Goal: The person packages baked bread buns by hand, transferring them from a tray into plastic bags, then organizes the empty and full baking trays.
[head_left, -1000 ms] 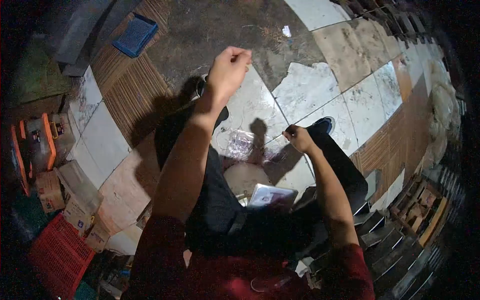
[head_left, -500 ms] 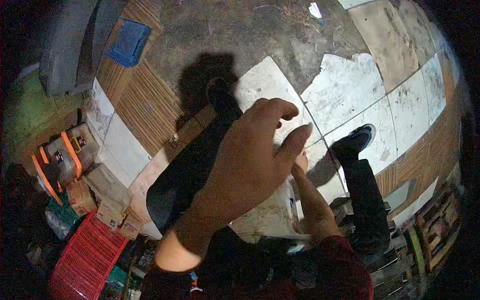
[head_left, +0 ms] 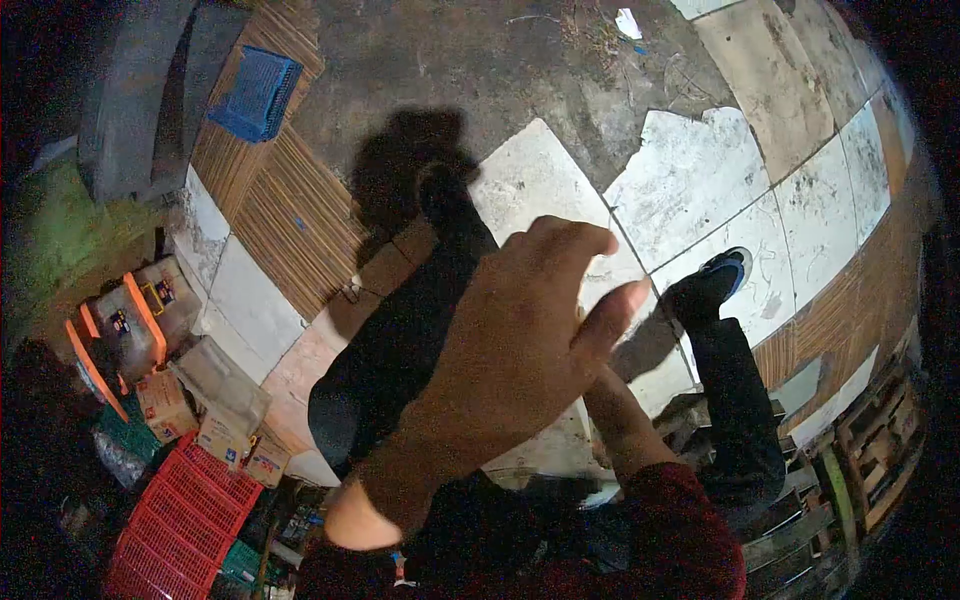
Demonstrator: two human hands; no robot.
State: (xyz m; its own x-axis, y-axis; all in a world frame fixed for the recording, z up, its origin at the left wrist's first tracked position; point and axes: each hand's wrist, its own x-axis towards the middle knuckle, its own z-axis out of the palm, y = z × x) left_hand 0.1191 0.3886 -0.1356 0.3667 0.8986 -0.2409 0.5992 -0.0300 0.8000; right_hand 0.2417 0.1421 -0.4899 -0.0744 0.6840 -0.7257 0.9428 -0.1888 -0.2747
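My left hand [head_left: 510, 335] is raised close to the camera, palm turned away. Its fingers are bent, and the thumb stands apart from them with nothing visible in the gap. Behind it, my right forearm [head_left: 628, 428] reaches up from a dark red sleeve [head_left: 680, 520]; the right hand is hidden by the left one, so its fingers do not show. Below the hands lie white floor tiles [head_left: 545, 185]. On the right, a dark trouser leg [head_left: 740, 400] ends in a dark shoe [head_left: 715, 285].
A blue plastic basket [head_left: 255, 92] lies on brown striped tiles at upper left. At left stand a clear box with orange handles [head_left: 145, 320], cardboard boxes [head_left: 165, 405] and a red crate [head_left: 185, 520]. Wooden pallets [head_left: 880, 440] are at lower right. Bare grey floor [head_left: 420, 60] shows at the top.
My left hand has shifted slightly right and down in view, its thumb and fingertips now brighter. The part of the right hand that showed past it is now covered.
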